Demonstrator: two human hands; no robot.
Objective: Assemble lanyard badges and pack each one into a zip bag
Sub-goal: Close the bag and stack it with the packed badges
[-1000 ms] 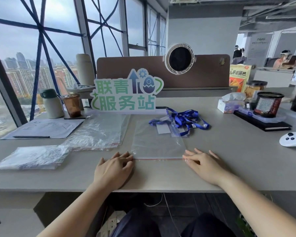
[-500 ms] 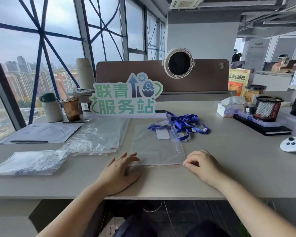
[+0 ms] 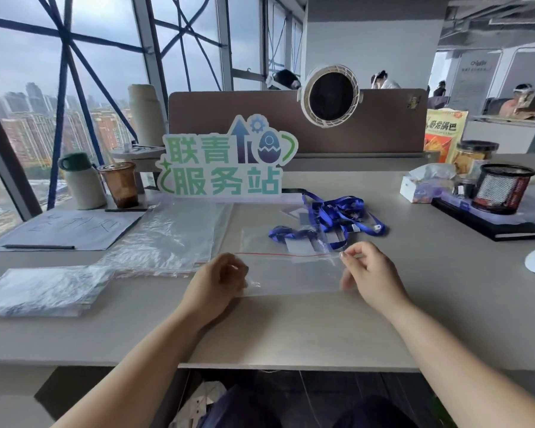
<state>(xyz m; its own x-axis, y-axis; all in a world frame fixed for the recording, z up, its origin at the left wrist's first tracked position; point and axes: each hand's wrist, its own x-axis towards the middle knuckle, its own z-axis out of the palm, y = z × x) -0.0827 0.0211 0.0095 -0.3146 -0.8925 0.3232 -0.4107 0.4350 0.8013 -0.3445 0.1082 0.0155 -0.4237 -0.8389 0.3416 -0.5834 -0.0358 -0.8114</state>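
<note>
Plastic zip bag (image 3: 291,274), clear, held between 2 hands over desk (image 3: 291,332).
Left hand (image 3: 218,278), right hand (image 3: 372,273) each pinch 1 end, probably to spread the red seal (image 3: 275,254); blue lanyard badges (image 3: 334,216) lie just behind.

This is an open-plan office high in a tower. A long grey desk (image 3: 291,329) backs onto a brown divider panel (image 3: 229,112), and tall windows (image 3: 28,57) look over city blocks. On the desk are a mesh pen cup (image 3: 501,189), a tissue box (image 3: 420,188) and a sheet of paper (image 3: 65,230). People (image 3: 519,101) sit at desks farther off.
</note>
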